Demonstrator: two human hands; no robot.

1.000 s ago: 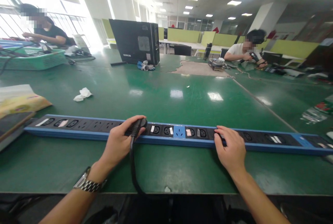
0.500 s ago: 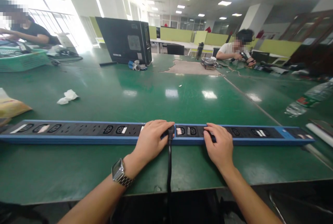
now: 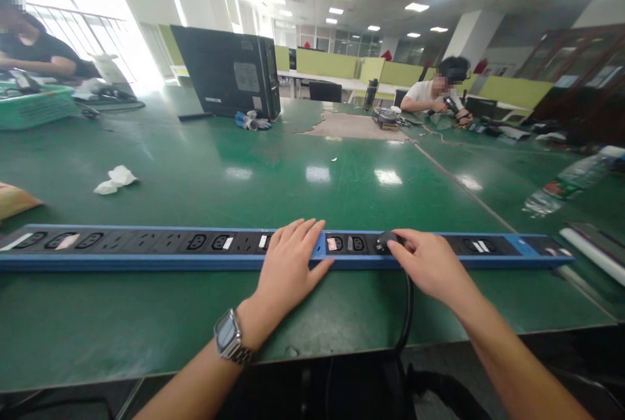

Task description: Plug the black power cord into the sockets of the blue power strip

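A long blue and black power strip with rows of sockets lies across the table in front of me. My left hand rests flat over its middle, fingers stretched and thumb apart, holding nothing. To the right of it, my right hand pinches a black plug between thumb and fingers. The plug is just over the strip, its metal prongs facing left. From below this hand a black cable runs down past the table's front edge. Part of the plug is hidden by my fingers.
A black computer case stands at the back, with gloves beside it. A plastic bottle lies at right. Crumpled tissue and a green basket are at left. Two people sit across the table.
The cable beside my left hand is gone from there; a cable now hangs below my right hand. My left hand has flattened onto the strip. My right hand has turned, showing the plug's prongs.
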